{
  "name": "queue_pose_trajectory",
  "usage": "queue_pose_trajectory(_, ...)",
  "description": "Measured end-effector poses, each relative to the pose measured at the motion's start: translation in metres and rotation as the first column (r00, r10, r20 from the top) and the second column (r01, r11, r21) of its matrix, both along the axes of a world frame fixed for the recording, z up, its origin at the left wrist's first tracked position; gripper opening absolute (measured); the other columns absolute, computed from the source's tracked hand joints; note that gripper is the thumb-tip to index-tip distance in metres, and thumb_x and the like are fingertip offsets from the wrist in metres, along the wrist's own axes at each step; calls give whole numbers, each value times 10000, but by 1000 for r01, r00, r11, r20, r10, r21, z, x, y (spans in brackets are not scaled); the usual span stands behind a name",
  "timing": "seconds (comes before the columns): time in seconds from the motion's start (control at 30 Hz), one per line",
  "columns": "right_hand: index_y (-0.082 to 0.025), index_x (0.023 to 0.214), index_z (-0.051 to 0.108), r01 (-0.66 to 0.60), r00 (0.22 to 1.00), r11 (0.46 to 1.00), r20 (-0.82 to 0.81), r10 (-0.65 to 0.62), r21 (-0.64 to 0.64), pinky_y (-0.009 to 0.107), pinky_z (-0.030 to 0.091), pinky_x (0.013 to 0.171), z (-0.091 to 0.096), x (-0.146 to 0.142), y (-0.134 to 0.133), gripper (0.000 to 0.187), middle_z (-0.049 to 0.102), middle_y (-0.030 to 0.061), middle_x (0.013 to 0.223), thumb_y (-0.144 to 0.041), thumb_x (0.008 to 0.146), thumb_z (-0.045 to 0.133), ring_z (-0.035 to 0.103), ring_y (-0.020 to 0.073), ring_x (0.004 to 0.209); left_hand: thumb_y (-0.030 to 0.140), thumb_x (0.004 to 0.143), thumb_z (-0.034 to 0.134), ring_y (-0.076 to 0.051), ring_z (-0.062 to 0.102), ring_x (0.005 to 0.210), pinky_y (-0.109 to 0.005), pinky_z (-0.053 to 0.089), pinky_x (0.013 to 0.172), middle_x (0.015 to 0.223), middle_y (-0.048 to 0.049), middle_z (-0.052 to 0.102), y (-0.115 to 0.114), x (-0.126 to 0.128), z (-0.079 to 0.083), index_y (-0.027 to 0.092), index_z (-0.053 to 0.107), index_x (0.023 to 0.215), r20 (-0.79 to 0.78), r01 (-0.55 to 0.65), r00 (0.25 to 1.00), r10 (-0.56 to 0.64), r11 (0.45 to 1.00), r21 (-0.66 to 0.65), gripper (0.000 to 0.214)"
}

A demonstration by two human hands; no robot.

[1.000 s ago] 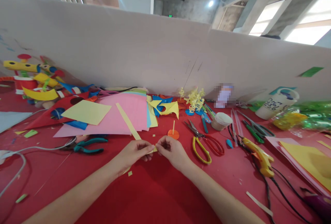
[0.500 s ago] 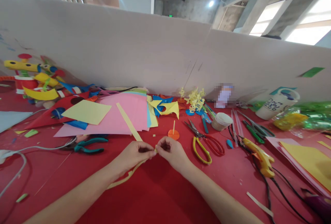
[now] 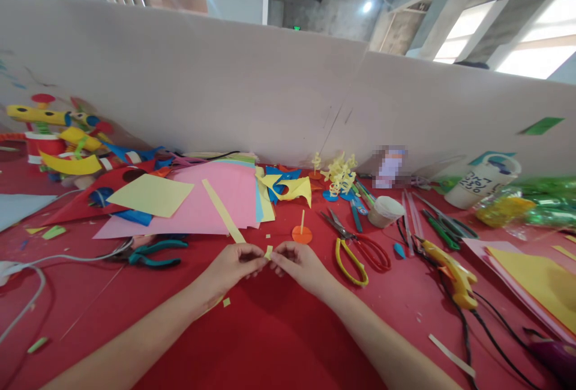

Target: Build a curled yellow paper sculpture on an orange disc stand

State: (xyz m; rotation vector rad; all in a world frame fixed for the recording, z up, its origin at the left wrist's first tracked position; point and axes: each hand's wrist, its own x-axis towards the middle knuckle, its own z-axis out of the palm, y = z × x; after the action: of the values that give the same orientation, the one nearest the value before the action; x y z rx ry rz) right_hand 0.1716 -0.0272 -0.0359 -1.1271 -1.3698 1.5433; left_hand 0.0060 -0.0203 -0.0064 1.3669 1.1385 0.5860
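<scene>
At the middle of the view, my left hand (image 3: pixel 238 267) and my right hand (image 3: pixel 299 265) meet fingertip to fingertip. Both pinch a narrow pale yellow paper strip (image 3: pixel 269 251), whose short end pokes up between the fingers. Part of the strip shows faintly along the left wrist; the rest is hidden by the hand. Just beyond the fingers stands an orange paper disc (image 3: pixel 302 234) with a thin yellow stick upright on it. A longer yellow strip (image 3: pixel 224 213) lies past my left hand, and a small yellow paper square (image 3: pixel 226 302) lies nearer me.
Scissors (image 3: pixel 353 240) with yellow and red handles lie right of my hands; farther right is a yellow glue gun (image 3: pixel 452 270) with its cord. Teal-handled pliers (image 3: pixel 155 253) lie left. Pink paper sheets (image 3: pixel 225 198), yellow paper figures (image 3: pixel 339 174) and a white tub (image 3: pixel 386 211) stand behind.
The strip's end now rises above my fingertips, and its trailing part, earlier looping below my left wrist, has drawn in behind the forearm. The small square is now uncovered. Both hands stay nearly in place.
</scene>
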Motion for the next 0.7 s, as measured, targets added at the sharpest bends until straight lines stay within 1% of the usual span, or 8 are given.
queue_pose_trajectory(0.1,-165,683,533,1,1000,1000,26,-1,22,252,442,557,-1,0,-1,390,581,-7,614,-539,639,633,528,101,523,353,660,617,-104,431,514,-234,297,502,522,24,508,0,0,0,138,595,632,9,-3,1000,3,1000,0,217)
queue_pose_trajectory(0.27,-167,672,519,34,999,999,15,-35,31,242,434,543,-2,-1,-1,352,586,-6,617,-502,663,627,510,89,508,321,665,617,-100,436,526,-227,290,498,549,25,527,0,-1,-1,138,610,686,29,19,999,-19,1000,6,184)
queue_pose_trajectory(0.53,-174,670,504,29,999,996,27,-31,81,233,409,517,-7,-1,1,313,545,-25,581,-464,687,622,490,89,502,364,653,646,-110,476,544,-234,350,526,573,19,546,2,-2,-8,137,618,696,73,11,997,-11,1000,-2,232)
queue_pose_trajectory(0.7,-179,703,526,34,999,994,15,-35,103,249,427,548,-8,-1,1,327,551,-17,617,-496,694,608,508,103,535,381,669,644,-109,485,542,-240,375,547,572,12,557,3,-3,-11,134,630,672,82,-7,997,6,1000,3,248)
